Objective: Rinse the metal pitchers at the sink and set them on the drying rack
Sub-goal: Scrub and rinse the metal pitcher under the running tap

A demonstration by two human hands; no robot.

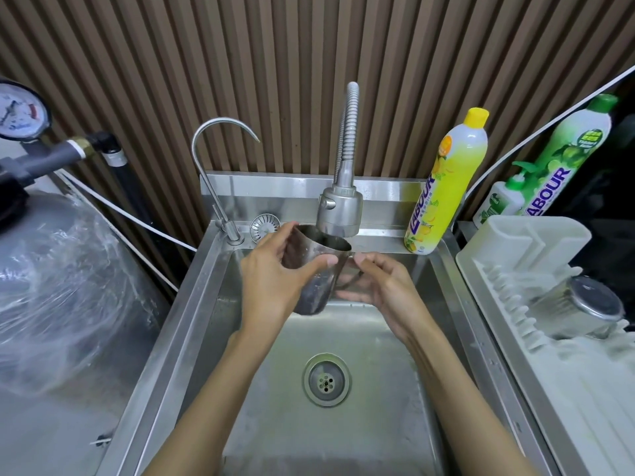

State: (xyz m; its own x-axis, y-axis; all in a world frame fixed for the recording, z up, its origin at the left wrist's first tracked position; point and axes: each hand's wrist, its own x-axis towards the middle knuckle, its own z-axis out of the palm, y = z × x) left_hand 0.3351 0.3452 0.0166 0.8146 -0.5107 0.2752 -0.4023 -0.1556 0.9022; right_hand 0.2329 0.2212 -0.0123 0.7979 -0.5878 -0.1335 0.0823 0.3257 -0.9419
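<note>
The metal pitcher (314, 290) is held over the sink (343, 441), directly beneath the spray head (338, 211). Its long axis is tilted, with the mouth toward 12 o'clock and the base toward 6 o'clock. The body is clasped from 9 o'clock by the left hand (271, 276), thumb across the front. At 3 o'clock, the handle is enclosed by the curled fingers of the right hand (381, 286). The drying rack (508, 255) lies at 3 o'clock, so the right hand is judged nearer for transfer.

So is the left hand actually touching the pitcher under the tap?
Touching. The head view shows the left hand gripping the pitcher, thumb across its near side, fingers curled round its rim.
</note>
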